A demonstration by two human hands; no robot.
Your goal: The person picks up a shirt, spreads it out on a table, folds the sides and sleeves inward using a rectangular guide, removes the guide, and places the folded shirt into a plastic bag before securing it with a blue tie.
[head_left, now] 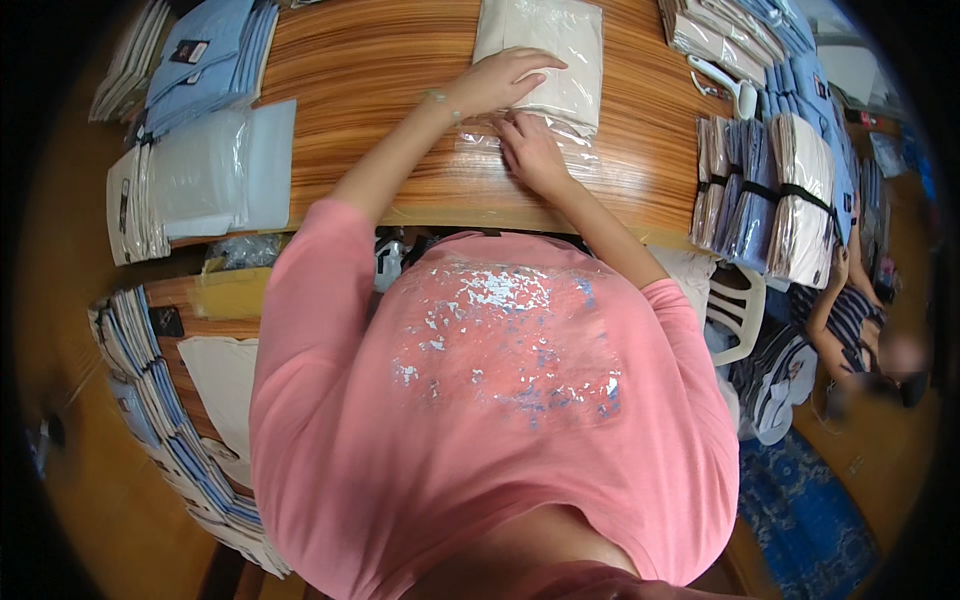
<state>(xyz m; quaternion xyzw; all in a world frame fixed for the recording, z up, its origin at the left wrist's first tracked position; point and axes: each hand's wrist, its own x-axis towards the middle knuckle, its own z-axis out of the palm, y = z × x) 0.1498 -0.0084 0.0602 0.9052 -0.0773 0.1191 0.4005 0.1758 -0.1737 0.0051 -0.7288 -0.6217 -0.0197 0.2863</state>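
Note:
A folded cream garment (545, 40) lies in a clear plastic bag on the wooden table in front of me. The bag's loose clear flap (575, 150) sticks out toward me past the fabric. Across the garment's near left part rests my left hand (505, 80), its fingers stretched out and slightly apart. Just below it, my right hand (533, 155) has its fingers bent at the bag's mouth, closed on the plastic film. The right fingertips are partly hidden by the film's glare and the left hand.
Blue folded garments (205, 45) and clear plastic bags (200, 170) stand at the left. Strapped garment bundles (765, 195) and a white-handled tool (725, 85) are at the right. A white plastic chair (738, 315) and another person (850, 310) are beyond the table's right side.

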